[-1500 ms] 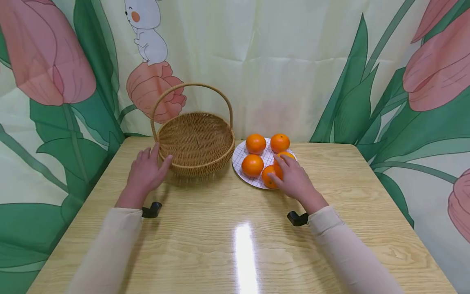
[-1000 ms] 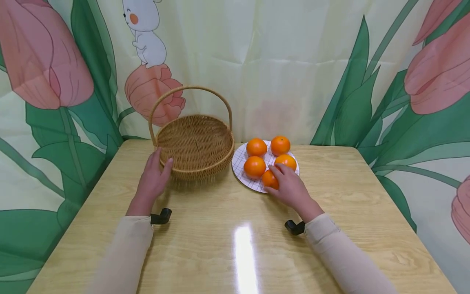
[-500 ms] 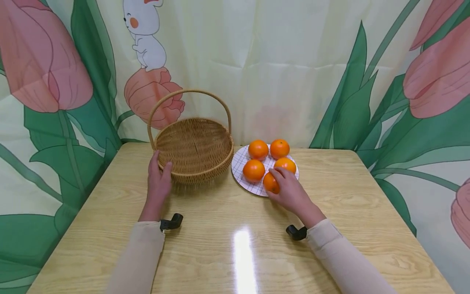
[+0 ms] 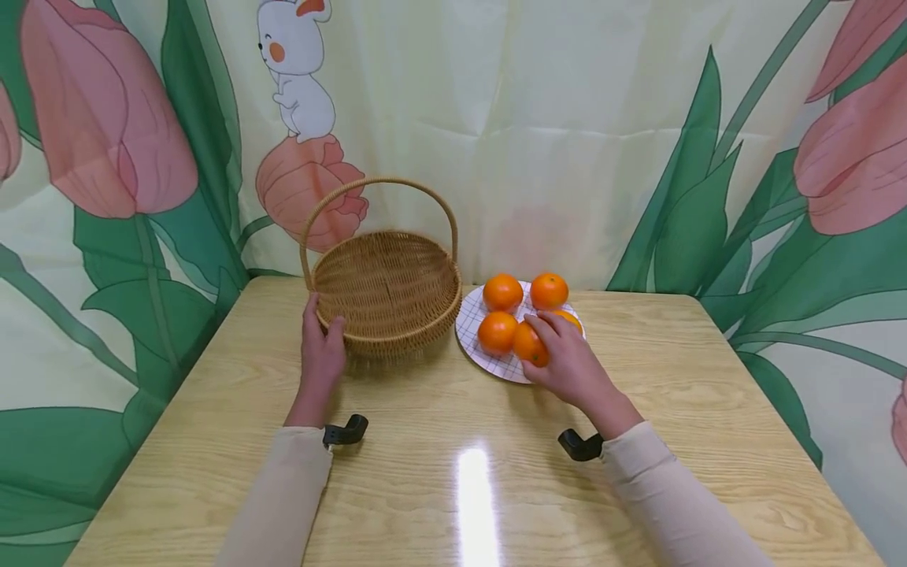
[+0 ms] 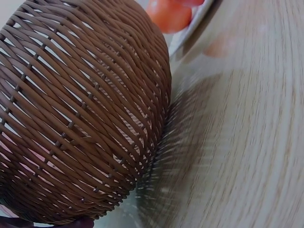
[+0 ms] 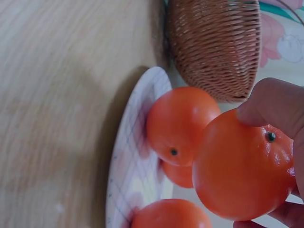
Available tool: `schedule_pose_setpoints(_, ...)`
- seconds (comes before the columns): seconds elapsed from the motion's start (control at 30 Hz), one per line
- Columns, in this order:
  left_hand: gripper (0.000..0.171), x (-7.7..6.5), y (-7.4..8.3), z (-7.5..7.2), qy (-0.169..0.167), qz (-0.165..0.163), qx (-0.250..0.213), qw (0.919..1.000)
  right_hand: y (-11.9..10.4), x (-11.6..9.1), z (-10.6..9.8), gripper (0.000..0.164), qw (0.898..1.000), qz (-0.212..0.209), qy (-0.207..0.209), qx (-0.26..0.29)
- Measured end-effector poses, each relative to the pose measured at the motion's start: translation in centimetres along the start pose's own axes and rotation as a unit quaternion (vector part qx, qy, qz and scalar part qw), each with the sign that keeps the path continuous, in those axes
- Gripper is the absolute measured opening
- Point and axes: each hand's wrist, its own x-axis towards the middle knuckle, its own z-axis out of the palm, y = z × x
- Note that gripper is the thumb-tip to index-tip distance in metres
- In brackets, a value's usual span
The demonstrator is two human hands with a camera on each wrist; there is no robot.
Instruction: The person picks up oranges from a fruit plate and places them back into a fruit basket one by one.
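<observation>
Orange (image 4: 529,345), likely firm and slick, best cupped round its middle: we hold it in right grip (image 4: 568,366), left grip (image 4: 322,354) holding basket (image 4: 397,339) at its eight o'clock.

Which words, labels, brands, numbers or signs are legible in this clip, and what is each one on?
None: no lettering, number or sign can be read in any view.
The plate bears only grid lines, the curtain only printed pictures.
The oranges, basket and black wrist mounts show no readable marking.
</observation>
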Motion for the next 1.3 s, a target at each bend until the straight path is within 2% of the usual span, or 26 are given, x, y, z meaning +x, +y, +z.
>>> schedule_pose_setpoints(0.23, 0.064, 0.1, 0.0, 0.0, -0.004, 0.004, -0.004, 1.0000, -0.3, 0.9, -0.1, 0.068, 0.998, -0.031, 0.049, 0.006)
schedule_pose_setpoints(0.53, 0.065, 0.0, 0.0, -0.3, -0.007, -0.001, -0.006, 1.0000, -0.9, 1.9, 0.0, 0.068, 0.997, -0.033, 0.072, 0.017)
schedule_pose_setpoints(0.8, 0.064, 0.0, -0.1, -0.3, 0.000, 0.009, -0.003, 1.0000, -1.9, 3.2, -0.1, 0.068, 0.995, -0.037, 0.080, 0.038)
schedule_pose_setpoints(1.03, 0.063, -0.2, -0.1, -0.4, 0.001, 0.002, 0.006, 1.0000, -2.7, 4.1, -0.1, 0.068, 0.994, -0.042, 0.085, 0.055)
schedule_pose_setpoints(1.3, 0.064, -0.3, -0.1, -0.4, -0.001, 0.006, -0.002, 1.0000, -3.7, 5.3, -0.3, 0.068, 0.994, -0.031, 0.082, 0.069)
